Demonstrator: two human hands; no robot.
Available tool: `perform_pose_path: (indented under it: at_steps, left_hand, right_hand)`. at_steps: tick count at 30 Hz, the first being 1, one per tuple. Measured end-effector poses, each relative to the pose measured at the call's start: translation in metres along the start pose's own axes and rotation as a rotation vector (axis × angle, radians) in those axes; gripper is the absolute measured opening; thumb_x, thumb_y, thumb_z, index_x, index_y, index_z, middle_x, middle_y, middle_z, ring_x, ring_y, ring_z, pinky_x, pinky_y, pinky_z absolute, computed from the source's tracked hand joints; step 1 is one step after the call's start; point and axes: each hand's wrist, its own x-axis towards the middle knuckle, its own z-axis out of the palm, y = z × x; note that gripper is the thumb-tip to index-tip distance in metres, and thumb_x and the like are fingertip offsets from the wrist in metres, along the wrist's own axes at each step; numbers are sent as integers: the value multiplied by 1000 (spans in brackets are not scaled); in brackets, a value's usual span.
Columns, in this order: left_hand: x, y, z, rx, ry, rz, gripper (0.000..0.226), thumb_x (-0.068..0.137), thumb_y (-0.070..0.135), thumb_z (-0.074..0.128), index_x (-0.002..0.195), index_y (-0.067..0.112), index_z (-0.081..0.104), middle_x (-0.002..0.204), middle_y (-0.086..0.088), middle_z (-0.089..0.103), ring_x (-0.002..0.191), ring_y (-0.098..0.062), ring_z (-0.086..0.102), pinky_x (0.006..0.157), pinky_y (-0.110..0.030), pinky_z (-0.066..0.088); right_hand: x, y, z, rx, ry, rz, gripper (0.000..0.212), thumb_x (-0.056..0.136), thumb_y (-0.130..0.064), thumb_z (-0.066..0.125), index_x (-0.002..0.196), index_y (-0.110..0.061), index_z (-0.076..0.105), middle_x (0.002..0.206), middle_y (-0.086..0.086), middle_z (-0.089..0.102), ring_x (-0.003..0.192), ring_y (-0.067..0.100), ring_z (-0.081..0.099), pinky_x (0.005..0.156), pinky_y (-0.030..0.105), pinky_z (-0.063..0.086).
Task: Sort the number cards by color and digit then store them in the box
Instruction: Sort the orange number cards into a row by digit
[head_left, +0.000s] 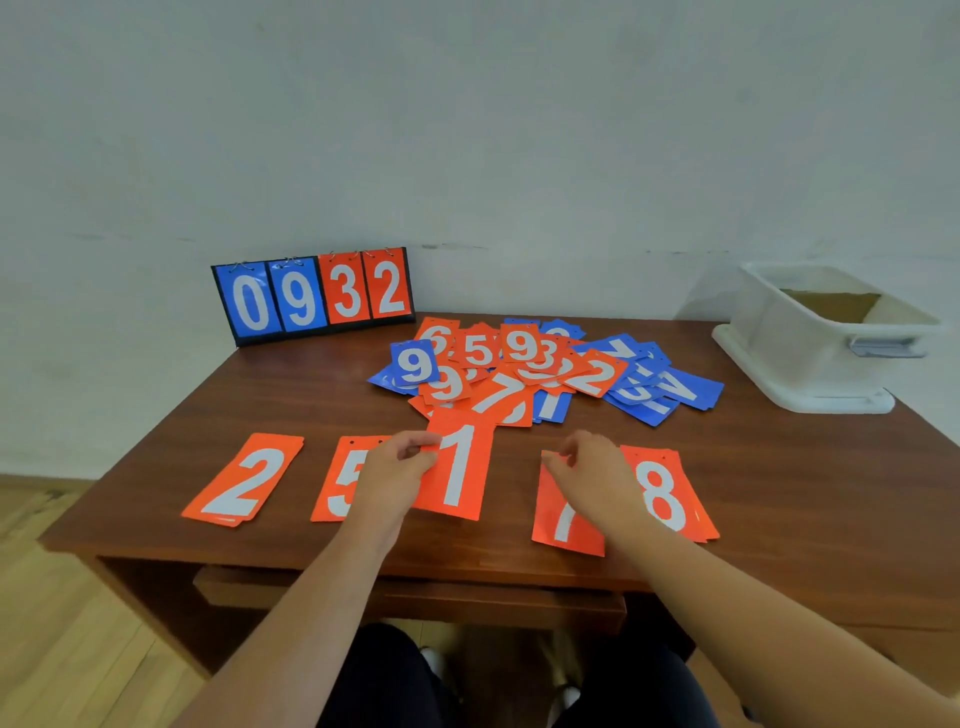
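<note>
A brown wooden counter (779, 493) stands against a pale wall (467, 130). At its back left corner a black flip scoreboard (313, 293) stands upright, showing a blue 0 and 9 and a red 3 and 2. Light wooden floor (62, 597) shows at the left.

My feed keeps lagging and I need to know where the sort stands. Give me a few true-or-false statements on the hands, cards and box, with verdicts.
1. The left hand pinches the orange 1 card. True.
2. The right hand lies on the orange 8 pile. False: it pinches the top edge of the orange 7 card, beside the 8 pile.
3. The scoreboard at the back reads 0 9 3 2. True.
4. The white box stands on the table's left side. False: it stands at the far right corner of the table.
5. The mixed heap holds only orange cards. False: blue cards lie in it too.
</note>
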Motion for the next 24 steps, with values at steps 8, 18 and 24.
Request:
perform_pose_path:
  at_steps: [8, 18, 24]
  left_hand:
    - [4, -9, -69, -59, 44, 57, 23, 93, 19, 67, 107, 37, 65, 119, 4, 65, 108, -18, 64, 92, -43, 56]
    - [40, -50, -207, 267, 258, 13, 38, 98, 16, 59, 131, 34, 59, 134, 7, 56, 121, -18, 56, 98, -45, 54]
    - [81, -73, -267, 341, 411, -38, 43, 92, -1, 52, 126, 21, 66, 132, -5, 61, 114, -19, 57, 96, -32, 46]
  right_hand:
    - [-7, -120, 58, 638, -284, -56, 23, 92, -21, 67, 110, -12, 58, 97, 8, 68, 66, 15, 64, 54, 24, 49]
    - [-8, -236, 150, 563, -397, -262, 5, 92, -14, 62, 88, -12, 60, 73, 11, 66, 61, 21, 62, 63, 32, 55]
    - [-5, -248, 201, -212, -302, -830, 57, 93, -54, 46, 143, -25, 43, 150, 6, 38, 139, 27, 33, 113, 43, 29]
